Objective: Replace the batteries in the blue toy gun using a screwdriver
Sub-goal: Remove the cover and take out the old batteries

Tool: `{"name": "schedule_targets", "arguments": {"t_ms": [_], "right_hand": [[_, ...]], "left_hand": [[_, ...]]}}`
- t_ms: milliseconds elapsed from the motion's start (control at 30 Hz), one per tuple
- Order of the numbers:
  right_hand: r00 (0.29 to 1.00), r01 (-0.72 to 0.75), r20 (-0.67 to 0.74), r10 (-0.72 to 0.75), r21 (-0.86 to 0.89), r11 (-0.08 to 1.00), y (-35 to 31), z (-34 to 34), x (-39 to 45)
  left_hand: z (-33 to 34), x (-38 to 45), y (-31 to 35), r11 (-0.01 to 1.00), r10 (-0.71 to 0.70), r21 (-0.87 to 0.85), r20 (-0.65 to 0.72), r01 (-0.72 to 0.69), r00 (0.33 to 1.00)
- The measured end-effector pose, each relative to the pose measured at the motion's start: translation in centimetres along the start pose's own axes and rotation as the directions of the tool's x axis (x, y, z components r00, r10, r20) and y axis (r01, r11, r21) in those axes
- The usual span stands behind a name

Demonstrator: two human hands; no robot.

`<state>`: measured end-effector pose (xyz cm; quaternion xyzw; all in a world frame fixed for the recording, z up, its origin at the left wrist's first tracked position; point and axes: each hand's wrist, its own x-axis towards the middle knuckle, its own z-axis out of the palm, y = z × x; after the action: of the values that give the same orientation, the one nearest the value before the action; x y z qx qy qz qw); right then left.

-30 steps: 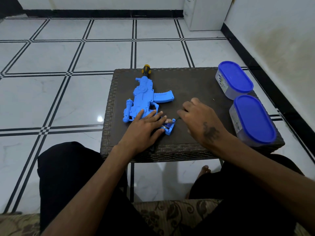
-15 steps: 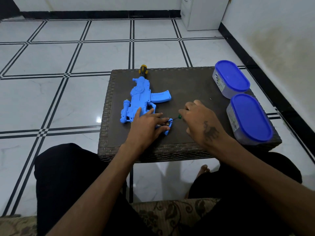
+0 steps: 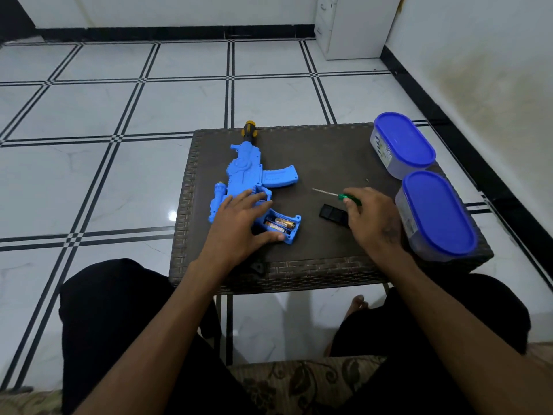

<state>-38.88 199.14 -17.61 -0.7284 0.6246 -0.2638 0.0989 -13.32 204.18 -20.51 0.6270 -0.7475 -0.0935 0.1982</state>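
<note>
Head view: blue toy gun [image 3: 254, 178] lies on the counter [image 3: 323, 157], batteries [image 3: 279, 224] exposed. Left hand [image 3: 239, 227] presses flat on it. Right of the gun, right hand [image 3: 374, 220] pinches the screwdriver [image 3: 335, 195] above the black cover [image 3: 332, 213]; two blue-lidded containers [image 3: 419, 181] stand farther right.

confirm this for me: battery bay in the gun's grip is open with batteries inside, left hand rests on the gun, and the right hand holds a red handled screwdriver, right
Nearly. The head view shows the screwdriver in the right hand has a green handle, not red. The rest stands: the battery bay in the blue toy gun lies open with batteries inside, and the left hand rests on the gun.
</note>
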Motion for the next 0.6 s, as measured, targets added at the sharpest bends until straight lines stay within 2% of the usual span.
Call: {"name": "schedule_targets", "arguments": {"t_ms": [167, 367, 433, 467, 533, 600], "right_hand": [[0.989, -0.103, 0.106, 0.105, -0.021, 0.994, 0.8, 1.2, 1.1], [0.983, 0.007, 0.182, 0.014, -0.112, 0.994, 1.2, 1.4, 1.9], [0.989, 0.086, 0.127, -0.070, -0.122, 0.989, 0.0, 1.5, 1.8], [0.983, 0.146, 0.118, -0.138, -0.070, 0.987, -1.0, 1.5, 1.6], [0.943, 0.273, 0.182, -0.278, 0.053, 0.961, -3.1, 1.6, 0.8], [0.886, 0.371, 0.279, -0.369, 0.047, 0.927, -4.6, 2.2, 0.0]], "left_hand": [[0.2, -0.9, -0.3, 1.000, -0.002, 0.016, 0.022, 0.002, 1.000], [0.4, -0.9, -0.4, 1.000, -0.009, -0.002, 0.008, 0.009, 1.000], [0.6, -0.9, -0.5, 1.000, -0.010, -0.005, -0.008, 0.009, 1.000], [0.7, -0.9, -0.5, 1.000, -0.010, -0.005, -0.015, 0.010, 1.000], [0.9, -0.8, -0.6, 1.000, -0.006, -0.002, -0.029, 0.006, 1.000], [1.0, -0.8, -0.6, 1.000, 0.004, 0.004, -0.037, -0.004, 0.999]]}}
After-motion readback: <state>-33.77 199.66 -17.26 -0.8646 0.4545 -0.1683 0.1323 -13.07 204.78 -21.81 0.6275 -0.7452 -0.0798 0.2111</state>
